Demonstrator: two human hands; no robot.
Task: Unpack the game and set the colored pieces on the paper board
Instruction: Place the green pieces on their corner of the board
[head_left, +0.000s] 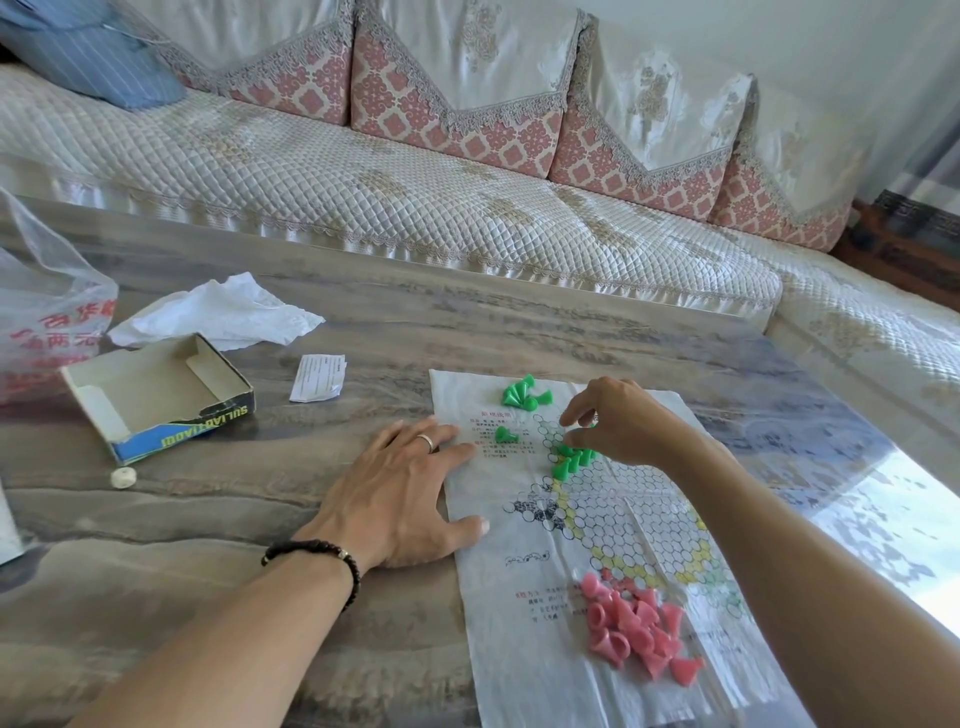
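A paper board (613, 525) printed with a grid of circles lies on the table. My left hand (405, 493) rests flat on its left edge, fingers spread. My right hand (613, 421) hovers over the far part of the grid, fingertips pinched together by a cluster of standing green pieces (574, 460). Whether a piece sits between the fingertips is hidden. More green pieces (524, 392) lie loose at the far end, and one green piece (505, 434) lies alone on the printed text. Pink pieces (636, 631) sit in a clear bag on the near end.
An open game box (156, 395) stands left on the marbled table (260, 519). Beside it lie a white round cap (123, 477), a folded leaflet (319, 383), crumpled white plastic (218, 314) and a printed plastic bag (47, 322). A sofa (415, 182) runs behind.
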